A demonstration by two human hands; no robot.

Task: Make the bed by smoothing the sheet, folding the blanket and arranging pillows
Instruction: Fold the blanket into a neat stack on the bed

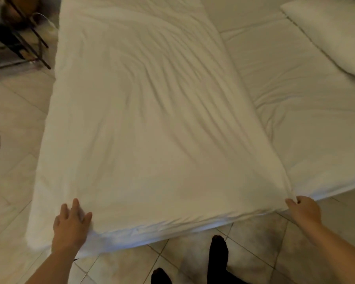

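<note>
**Both hands on the near edge of the blanket**

Right hand (303,210), lower right of frame, is pinched shut on the near right corner of the folded white fabric blanket (148,111); cloth bunches into the fingers (290,201) there. Left hand (71,224), lower left, lies on the near left part of the same blanket w/ fingers spread, palm down, pressing flat, not gripping.

Blanket runs as a long wrinkled rectangle from bottom centre up to the top edge, angled a bit vs. the bed. Its left side hangs past the mattress edge toward the floor. Creases fan diagonally thru the middle.

To its right, the white fitted sheet (307,124) is bare, w/ a few wrinkles near the blanket's edge. A white rectangular pillow (332,35) lies at upper right, on the sheet, well apart from the blanket.

Beige tiled floor (14,124) surrounds the bed. Two feet in black socks (217,255) stand at bottom centre, near the bed edge. Dark metal furniture legs (19,37) sit upper left, blurred.
</note>
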